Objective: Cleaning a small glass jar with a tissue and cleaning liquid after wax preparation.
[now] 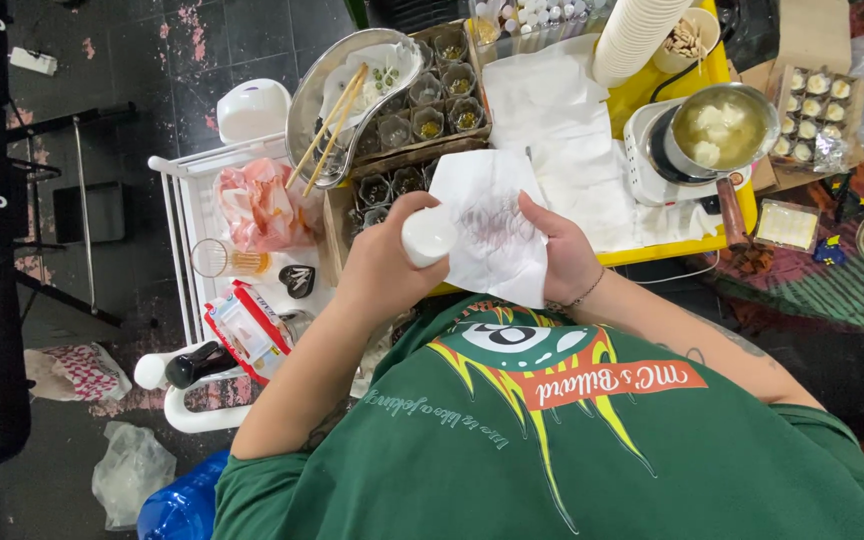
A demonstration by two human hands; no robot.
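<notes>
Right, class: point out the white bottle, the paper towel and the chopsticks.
white bottle (429, 236), head view, on its round base.
paper towel (492, 225), head view, on its stained middle.
chopsticks (330, 125), head view, midway along the sticks.

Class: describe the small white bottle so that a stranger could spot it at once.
Start at the yellow tray. Just below its near edge, the left hand holds a white bottle beside a stained tissue. It alone is round, plain white and gripped.

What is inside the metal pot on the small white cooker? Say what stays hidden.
The metal pot holds yellowish liquid with pale white lumps floating in it. Whatever lies below the surface, and the pot's bottom, is covered.
</notes>
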